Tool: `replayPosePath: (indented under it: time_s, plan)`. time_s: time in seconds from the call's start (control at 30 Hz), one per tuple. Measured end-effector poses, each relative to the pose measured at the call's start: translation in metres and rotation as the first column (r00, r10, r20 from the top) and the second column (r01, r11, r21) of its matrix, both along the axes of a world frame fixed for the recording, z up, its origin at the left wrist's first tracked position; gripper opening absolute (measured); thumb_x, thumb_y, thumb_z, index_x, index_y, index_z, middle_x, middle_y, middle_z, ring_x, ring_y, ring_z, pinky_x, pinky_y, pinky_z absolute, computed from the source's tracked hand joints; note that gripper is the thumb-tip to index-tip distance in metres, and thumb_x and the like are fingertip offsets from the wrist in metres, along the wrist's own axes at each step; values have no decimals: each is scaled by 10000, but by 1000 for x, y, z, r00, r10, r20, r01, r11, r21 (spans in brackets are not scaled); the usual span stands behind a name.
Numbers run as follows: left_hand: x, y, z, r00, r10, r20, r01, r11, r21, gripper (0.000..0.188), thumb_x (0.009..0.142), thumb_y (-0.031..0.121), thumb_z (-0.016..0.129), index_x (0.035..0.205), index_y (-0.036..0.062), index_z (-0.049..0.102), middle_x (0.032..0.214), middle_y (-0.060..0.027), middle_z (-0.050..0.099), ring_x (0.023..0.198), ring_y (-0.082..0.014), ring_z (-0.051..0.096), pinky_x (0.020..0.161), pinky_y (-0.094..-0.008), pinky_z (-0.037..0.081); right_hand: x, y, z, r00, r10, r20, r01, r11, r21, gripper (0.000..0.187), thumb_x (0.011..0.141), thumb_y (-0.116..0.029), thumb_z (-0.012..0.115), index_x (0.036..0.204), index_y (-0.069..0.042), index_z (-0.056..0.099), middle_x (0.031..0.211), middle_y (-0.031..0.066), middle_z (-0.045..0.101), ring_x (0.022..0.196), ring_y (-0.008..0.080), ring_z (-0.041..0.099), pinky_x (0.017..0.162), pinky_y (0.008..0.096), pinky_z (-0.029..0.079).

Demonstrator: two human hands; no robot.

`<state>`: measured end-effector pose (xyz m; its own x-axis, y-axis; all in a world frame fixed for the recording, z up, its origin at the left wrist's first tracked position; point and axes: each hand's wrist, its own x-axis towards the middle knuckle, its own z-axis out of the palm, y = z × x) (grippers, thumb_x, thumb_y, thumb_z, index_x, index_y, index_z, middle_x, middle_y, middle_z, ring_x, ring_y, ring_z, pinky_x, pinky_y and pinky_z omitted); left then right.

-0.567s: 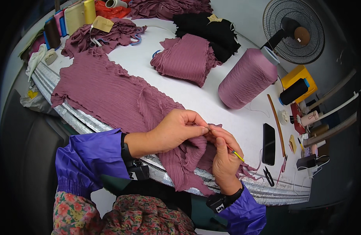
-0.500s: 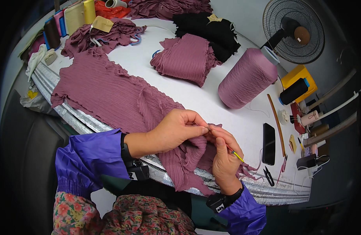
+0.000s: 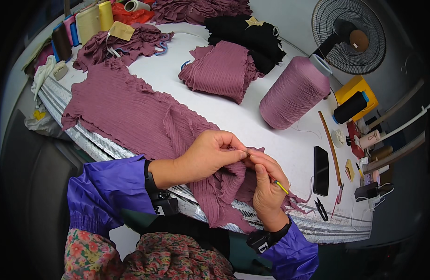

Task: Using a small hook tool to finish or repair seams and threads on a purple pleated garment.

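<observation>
A mauve ribbed knit piece stretches from the far left of the table to the front edge, where it bunches up and hangs over. My left hand is closed, thumb and forefinger pinching the edge of this fabric. Against its fingertips, my right hand is closed around a slim tool with a yellow end that sticks out beside the thumb. The tool's working tip is hidden between the fingers, so its exact kind does not show.
Behind the fabric lie a folded mauve knit bundle and a black knit pile. A large mauve yarn cone stands to the right, near a black phone, thread snips, a wooden stick and a fan.
Both hands stay at the same spot on the fabric, with only a slight shift of the fingers. The view has moved a little.
</observation>
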<state>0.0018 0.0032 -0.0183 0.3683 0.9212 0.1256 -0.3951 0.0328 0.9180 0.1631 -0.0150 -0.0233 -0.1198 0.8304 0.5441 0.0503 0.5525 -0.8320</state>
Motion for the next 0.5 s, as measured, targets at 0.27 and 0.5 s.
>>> replayPosePath:
  time_s: [0.27, 0.5]
  plan:
    - [1, 0, -1, 1000, 17, -6, -17, 1000, 8, 98, 798, 27, 543, 873, -36, 546, 861, -62, 573, 798, -88, 540, 704, -196, 442, 0, -1, 0, 1000, 9, -14, -9, 1000, 5, 117, 801, -7, 529, 892, 29, 594, 937, 141, 595, 849, 189, 572, 753, 259, 451]
    - [0, 0, -1, 1000, 10, -21, -10, 1000, -8, 89, 796, 13, 543, 878, -20, 545, 880, -55, 569, 815, -88, 538, 720, -196, 436, 0, 0, -1, 1000, 20, -25, -19, 1000, 6, 118, 802, -6, 527, 894, 32, 590, 937, 145, 593, 853, 192, 571, 756, 262, 449]
